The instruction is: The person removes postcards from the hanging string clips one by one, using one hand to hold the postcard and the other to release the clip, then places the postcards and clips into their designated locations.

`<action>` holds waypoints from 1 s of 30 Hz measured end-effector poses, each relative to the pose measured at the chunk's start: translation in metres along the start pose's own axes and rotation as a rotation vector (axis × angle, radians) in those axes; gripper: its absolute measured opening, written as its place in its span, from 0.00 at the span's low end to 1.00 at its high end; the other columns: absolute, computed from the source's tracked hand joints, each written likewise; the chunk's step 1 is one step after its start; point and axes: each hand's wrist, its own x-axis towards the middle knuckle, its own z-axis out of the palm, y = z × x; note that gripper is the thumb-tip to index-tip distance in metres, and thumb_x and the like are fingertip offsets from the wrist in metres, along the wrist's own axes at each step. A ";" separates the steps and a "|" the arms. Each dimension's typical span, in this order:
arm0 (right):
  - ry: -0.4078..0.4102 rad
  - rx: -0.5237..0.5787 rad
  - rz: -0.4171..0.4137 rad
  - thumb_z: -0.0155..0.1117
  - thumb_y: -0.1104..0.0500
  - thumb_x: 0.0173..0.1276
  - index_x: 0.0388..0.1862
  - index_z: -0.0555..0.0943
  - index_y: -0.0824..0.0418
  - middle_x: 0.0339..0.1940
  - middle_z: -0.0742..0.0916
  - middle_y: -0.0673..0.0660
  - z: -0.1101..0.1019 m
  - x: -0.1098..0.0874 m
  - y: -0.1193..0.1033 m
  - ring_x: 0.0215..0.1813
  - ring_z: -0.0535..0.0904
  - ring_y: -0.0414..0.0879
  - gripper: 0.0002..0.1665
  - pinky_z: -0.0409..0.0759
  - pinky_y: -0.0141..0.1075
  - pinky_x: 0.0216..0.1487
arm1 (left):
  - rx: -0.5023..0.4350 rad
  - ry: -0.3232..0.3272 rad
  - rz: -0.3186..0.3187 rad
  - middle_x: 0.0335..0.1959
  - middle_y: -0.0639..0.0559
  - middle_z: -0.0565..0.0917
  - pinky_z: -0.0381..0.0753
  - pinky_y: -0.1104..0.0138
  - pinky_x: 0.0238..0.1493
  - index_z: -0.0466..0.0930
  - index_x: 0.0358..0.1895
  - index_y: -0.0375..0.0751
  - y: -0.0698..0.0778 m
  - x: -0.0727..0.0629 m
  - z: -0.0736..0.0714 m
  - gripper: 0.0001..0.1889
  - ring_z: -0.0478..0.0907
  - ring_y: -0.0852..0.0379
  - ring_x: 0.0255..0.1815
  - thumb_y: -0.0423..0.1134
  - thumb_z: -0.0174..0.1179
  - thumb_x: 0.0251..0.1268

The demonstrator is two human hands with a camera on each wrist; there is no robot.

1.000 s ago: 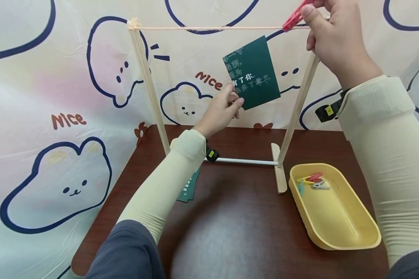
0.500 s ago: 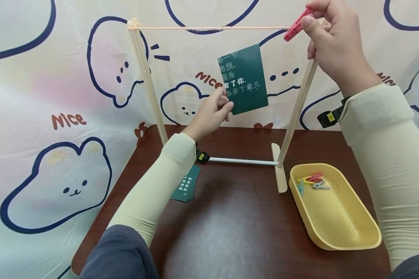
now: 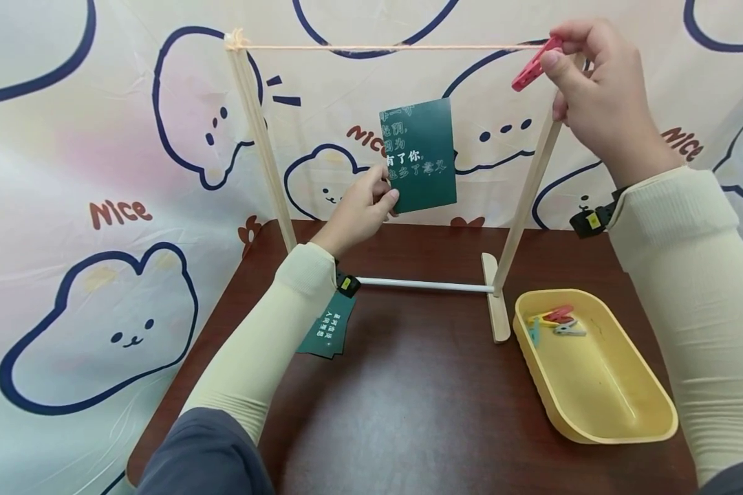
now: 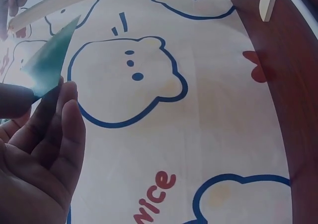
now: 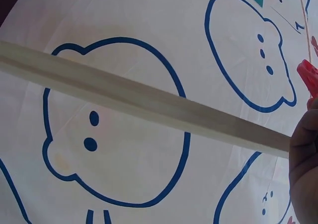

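Observation:
My left hand (image 3: 360,210) pinches a dark green card (image 3: 422,130) with white lettering by its lower left edge. The card hangs in the air, nearly upright, below a thin string (image 3: 371,47). In the left wrist view the card (image 4: 52,60) sits between thumb and fingers. Up at the right end of the string, my right hand (image 3: 607,89) pinches a red clothespin (image 3: 535,65), its tip pointing down and left. The same clothespin (image 5: 309,76) shows at the right edge of the right wrist view. The string runs between two wooden posts, tied in a knot (image 3: 237,41) at the left one.
A yellow basket (image 3: 600,385) on the dark brown table (image 3: 421,399) holds several clothespins (image 3: 557,320). More green cards (image 3: 328,330) lie partly under my left forearm. The right wooden post (image 3: 529,185) stands on a wooden foot (image 3: 495,309), joined to a white rod (image 3: 427,284).
My left hand has moved left and down with the card, which has turned more upright. My right hand has lowered slightly with the red clothespin, its tip now below the string.

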 end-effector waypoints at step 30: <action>0.006 -0.065 0.061 0.63 0.52 0.69 0.65 0.76 0.51 0.58 0.79 0.53 -0.010 -0.035 0.040 0.21 0.73 0.43 0.25 0.73 0.23 0.28 | 0.001 0.057 -0.078 0.30 0.46 0.78 0.75 0.61 0.44 0.56 0.71 0.41 -0.029 -0.041 -0.019 0.24 0.76 0.53 0.33 0.38 0.48 0.77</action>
